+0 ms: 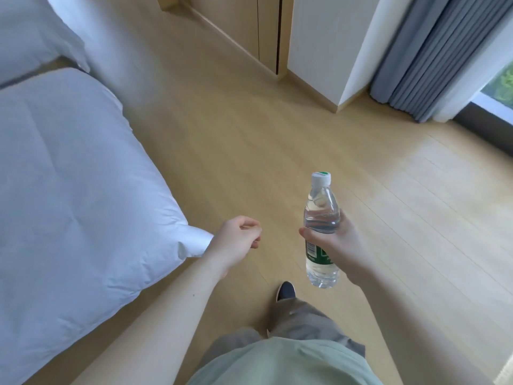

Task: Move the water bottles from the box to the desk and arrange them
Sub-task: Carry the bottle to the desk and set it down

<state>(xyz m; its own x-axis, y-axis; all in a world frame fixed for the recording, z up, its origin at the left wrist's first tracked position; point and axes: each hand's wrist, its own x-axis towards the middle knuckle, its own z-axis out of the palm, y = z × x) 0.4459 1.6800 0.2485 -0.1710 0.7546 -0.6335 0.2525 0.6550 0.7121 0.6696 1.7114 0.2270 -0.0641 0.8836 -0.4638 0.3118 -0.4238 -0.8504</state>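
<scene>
A clear plastic water bottle with a white cap and a dark green label is being held in the air above the pale wooden plank floor, at the near right of the scene. It is standing almost upright, with the cap pointing to the far side. The right hand is gripping it around the middle, the thumb lying across the front just above the label and the fingers wrapping behind. Water is filling most of the bottle.

To the left of the bottle, well apart from it, the left hand is hanging with loosely curled fingers and is holding nothing. It is just beside the corner of a white duvet on a bed, which is filling the left side.

Below the hands, a dark shoe, grey trousers and a light green shirt are showing. Far away, a light wooden cabinet is standing next to a white wall section, and grey curtains are hanging at the far right.
</scene>
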